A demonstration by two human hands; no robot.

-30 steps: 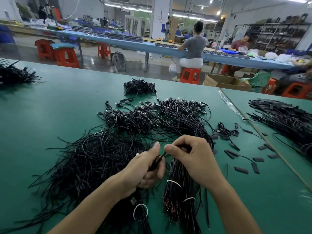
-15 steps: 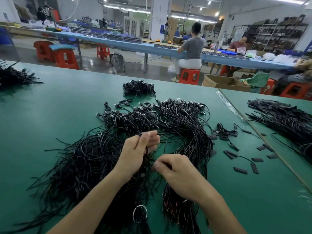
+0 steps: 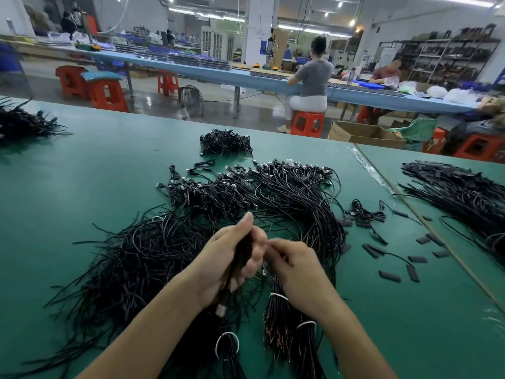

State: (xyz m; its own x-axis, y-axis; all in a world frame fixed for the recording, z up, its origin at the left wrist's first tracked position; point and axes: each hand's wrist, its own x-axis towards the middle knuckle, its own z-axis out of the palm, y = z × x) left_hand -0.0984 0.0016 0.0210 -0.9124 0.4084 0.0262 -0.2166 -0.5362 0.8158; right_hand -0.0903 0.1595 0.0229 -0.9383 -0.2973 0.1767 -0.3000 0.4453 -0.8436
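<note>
An open cardboard box [image 3: 366,134] sits beyond the green table [image 3: 82,187]; its contents are hidden. Over the table, the left hand [image 3: 232,259] grips a cable bunch [image 3: 241,253]. The right hand [image 3: 299,268] meets it, pinching a strand of that bunch. Loose cables [image 3: 153,255] lie to the left, tied bundles [image 3: 276,324] under the wrists, and black sleeves [image 3: 389,276] to the right.
</note>
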